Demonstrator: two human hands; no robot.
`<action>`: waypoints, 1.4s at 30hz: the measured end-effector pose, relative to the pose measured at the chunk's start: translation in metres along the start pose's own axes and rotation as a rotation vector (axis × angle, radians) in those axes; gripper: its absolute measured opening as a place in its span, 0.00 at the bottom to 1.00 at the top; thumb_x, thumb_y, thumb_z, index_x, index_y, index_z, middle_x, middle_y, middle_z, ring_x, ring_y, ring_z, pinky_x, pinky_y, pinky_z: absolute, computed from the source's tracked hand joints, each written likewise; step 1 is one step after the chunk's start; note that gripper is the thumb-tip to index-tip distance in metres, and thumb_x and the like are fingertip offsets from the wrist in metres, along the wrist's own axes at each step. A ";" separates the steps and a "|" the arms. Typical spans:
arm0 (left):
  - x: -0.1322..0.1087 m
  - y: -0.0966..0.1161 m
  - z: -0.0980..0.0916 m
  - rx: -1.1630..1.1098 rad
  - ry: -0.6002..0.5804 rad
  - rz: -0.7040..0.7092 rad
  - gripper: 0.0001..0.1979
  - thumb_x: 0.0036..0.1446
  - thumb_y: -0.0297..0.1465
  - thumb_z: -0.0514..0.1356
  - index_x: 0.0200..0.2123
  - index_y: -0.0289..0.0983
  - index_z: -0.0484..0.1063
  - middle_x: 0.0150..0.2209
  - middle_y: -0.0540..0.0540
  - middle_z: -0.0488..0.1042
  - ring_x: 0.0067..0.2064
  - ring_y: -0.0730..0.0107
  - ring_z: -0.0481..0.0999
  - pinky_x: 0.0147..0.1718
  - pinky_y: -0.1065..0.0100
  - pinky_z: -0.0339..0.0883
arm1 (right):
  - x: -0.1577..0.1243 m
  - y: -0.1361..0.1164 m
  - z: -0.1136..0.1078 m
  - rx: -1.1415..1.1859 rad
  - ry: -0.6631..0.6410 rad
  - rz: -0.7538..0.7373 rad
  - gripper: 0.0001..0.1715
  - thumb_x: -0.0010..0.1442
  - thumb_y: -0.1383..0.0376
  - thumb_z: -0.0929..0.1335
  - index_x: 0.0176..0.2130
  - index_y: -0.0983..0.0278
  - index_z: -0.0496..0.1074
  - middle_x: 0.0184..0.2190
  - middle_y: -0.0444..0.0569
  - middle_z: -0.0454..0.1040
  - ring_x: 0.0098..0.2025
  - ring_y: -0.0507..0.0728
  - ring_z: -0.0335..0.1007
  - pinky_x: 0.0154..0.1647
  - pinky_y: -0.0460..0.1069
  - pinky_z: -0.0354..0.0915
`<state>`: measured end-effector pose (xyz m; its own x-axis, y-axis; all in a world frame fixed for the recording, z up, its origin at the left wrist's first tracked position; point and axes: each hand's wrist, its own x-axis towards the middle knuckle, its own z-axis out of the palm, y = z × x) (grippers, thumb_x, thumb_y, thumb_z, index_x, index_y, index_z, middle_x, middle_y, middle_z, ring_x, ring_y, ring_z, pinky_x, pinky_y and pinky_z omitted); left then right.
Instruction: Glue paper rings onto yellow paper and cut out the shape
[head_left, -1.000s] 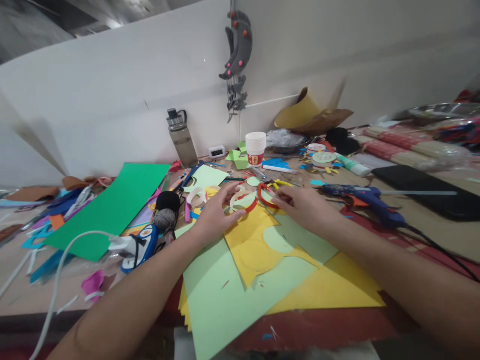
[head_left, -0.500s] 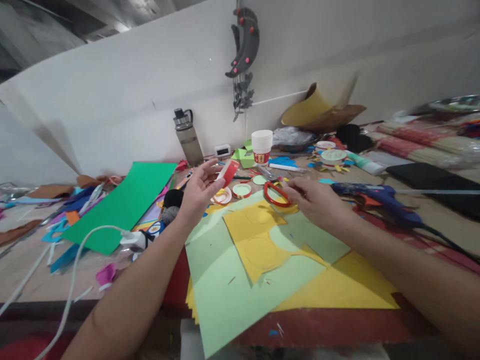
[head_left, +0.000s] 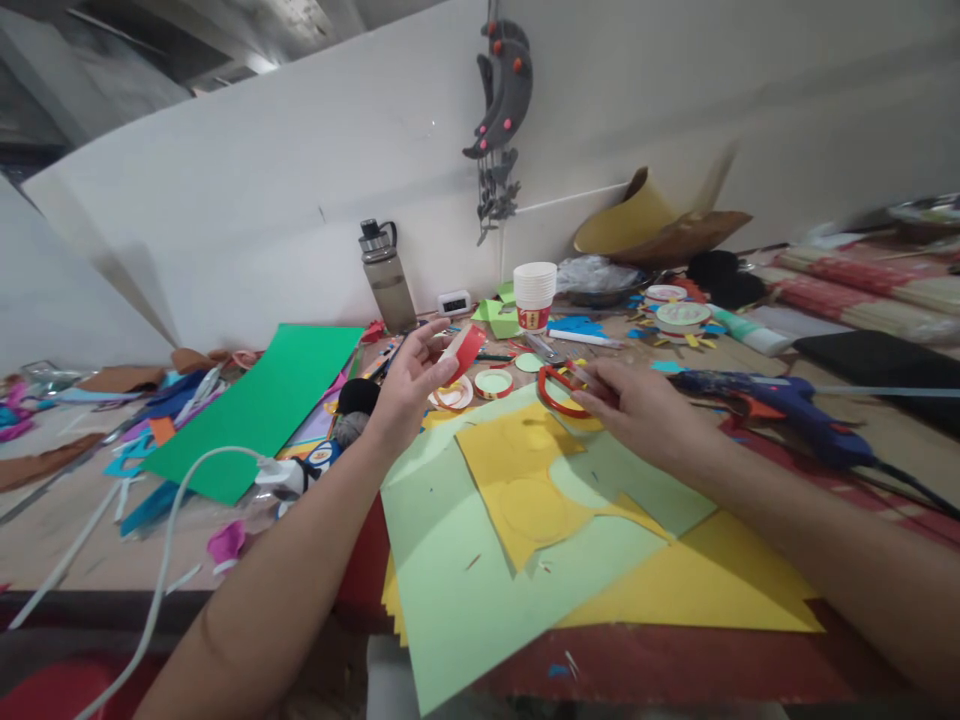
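Now that the left hand (head_left: 409,380) has risen, its pinching grip has a red strip (head_left: 471,350) up near round paper pieces (head_left: 493,383), free for working; right hand (head_left: 637,402) bent at red loop (head_left: 557,404), hold unclear.

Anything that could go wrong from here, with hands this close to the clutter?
The glue gun lies near the right hand and might get knocked; whether it is hot cannot be told. The red strip, in the left hand's grip, could bend if squeezed. The pale green sheet seems to jut past the front of the table, so it might get dragged.
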<state>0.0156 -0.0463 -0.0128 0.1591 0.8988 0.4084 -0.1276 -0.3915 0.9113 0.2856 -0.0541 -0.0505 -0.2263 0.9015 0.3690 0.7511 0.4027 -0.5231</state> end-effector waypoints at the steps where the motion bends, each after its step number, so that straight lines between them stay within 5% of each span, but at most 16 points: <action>1: 0.000 0.000 0.000 0.008 -0.017 -0.012 0.27 0.51 0.36 0.68 0.54 0.41 0.68 0.49 0.43 0.72 0.53 0.61 0.72 0.49 0.65 0.67 | 0.000 0.001 0.000 -0.009 -0.001 0.003 0.12 0.60 0.59 0.63 0.27 0.59 0.58 0.21 0.42 0.62 0.24 0.53 0.57 0.25 0.49 0.50; 19: -0.008 0.008 0.006 0.191 -0.526 -0.189 0.22 0.53 0.36 0.66 0.53 0.42 0.74 0.59 0.41 0.69 0.60 0.54 0.68 0.54 0.59 0.64 | -0.002 -0.004 -0.005 -0.043 -0.008 0.029 0.16 0.62 0.57 0.62 0.26 0.59 0.59 0.20 0.43 0.64 0.23 0.53 0.57 0.24 0.49 0.50; 31: -0.003 0.031 -0.002 0.364 -1.150 -0.281 0.20 0.53 0.39 0.67 0.49 0.41 0.77 0.51 0.42 0.77 0.53 0.58 0.75 0.55 0.63 0.66 | -0.004 -0.007 -0.008 0.009 0.010 0.075 0.13 0.62 0.56 0.63 0.30 0.61 0.67 0.23 0.46 0.70 0.24 0.55 0.61 0.25 0.49 0.53; 42: 0.000 0.046 -0.018 0.605 -1.181 -0.283 0.23 0.47 0.34 0.70 0.49 0.48 0.78 0.50 0.46 0.78 0.51 0.59 0.76 0.49 0.66 0.69 | -0.002 -0.006 -0.009 -0.047 0.010 0.096 0.13 0.61 0.58 0.63 0.26 0.60 0.61 0.20 0.44 0.65 0.23 0.54 0.58 0.24 0.49 0.51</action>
<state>-0.0077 -0.0611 0.0280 0.8850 0.3775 -0.2726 0.4466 -0.5226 0.7263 0.2873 -0.0595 -0.0412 -0.1453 0.9339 0.3267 0.7973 0.3060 -0.5202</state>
